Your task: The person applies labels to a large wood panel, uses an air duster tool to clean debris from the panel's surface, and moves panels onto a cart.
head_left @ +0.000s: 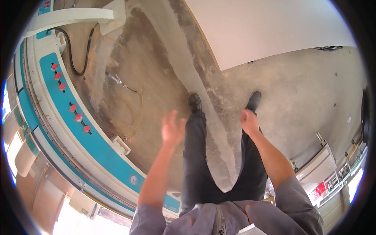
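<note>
My left hand (172, 128) hangs in the air in front of my left leg, smeared a little by motion. Its fingers look spread, and nothing shows in them. Over my right shin, my right hand (249, 122) is curled into a loose fist with no object visible in it. Neither hand touches anything. Nearest to the left hand is a long white and teal machine (102, 145), running along my left side. Several red valve knobs (78, 117) sit in a row on its teal panel, and a round gauge (133, 179) is set lower down.
A large white sheet (270, 31) with a pale edge lies ahead to the right. A black hose (72, 58) loops from the machine's far end beside a white arm (74, 15). The concrete floor (156, 78) has a lighter strip. White equipment (319, 164) stands at the right.
</note>
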Available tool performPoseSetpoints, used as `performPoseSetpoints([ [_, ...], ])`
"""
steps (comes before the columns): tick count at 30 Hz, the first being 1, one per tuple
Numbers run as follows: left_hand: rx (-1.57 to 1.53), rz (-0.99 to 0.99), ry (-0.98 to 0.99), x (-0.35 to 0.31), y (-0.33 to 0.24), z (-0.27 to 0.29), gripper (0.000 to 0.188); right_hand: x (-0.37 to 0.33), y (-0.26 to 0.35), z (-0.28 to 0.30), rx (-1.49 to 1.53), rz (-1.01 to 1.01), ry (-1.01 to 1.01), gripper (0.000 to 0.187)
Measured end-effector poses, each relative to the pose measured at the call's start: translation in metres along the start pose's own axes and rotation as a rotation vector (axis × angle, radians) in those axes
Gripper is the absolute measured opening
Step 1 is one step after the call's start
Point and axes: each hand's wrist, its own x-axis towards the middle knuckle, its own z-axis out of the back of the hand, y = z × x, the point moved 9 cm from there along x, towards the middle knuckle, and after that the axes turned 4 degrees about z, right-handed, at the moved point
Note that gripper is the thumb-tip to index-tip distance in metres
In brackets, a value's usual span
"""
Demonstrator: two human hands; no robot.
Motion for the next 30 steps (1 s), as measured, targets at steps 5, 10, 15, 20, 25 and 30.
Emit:
performPoseSetpoints([
  [5, -0.373, -0.035, 0.147, 0.033, -0.063, -0.168, 0.052, 0.181, 0.079, -0.017, -0.096, 0.383, -0.146, 0.047],
  [10, -1.075, 0.307, 0.298, 0.155, -0.071, -0.268, 0.058, 0.279, 0.117, -0.028, -0.263, 0.601, -0.341, 0.058],
  [15, -1.196, 0.285, 0.114, 0.246, -0.136, -0.278, 0.06, 0.295, 0.097, -0.043, -0.274, 0.745, -0.416, 0.061],
  [20, -0.904, 0.146, -0.121, 0.255, -0.153, -0.272, 0.038, 0.291, 0.098, -0.046, -0.214, 0.799, -0.456, 0.052],
  [25, -0.791, 0.153, -0.1, 0.248, -0.171, -0.271, 0.036, 0.287, 0.088, -0.038, -0.126, 0.757, -0.482, 0.047],
  [30, -0.863, 0.081, -0.176, 0.23, -0.172, -0.295, 0.037, 0.273, 0.056, -0.031, -0.197, 0.711, -0.463, 0.047],
])
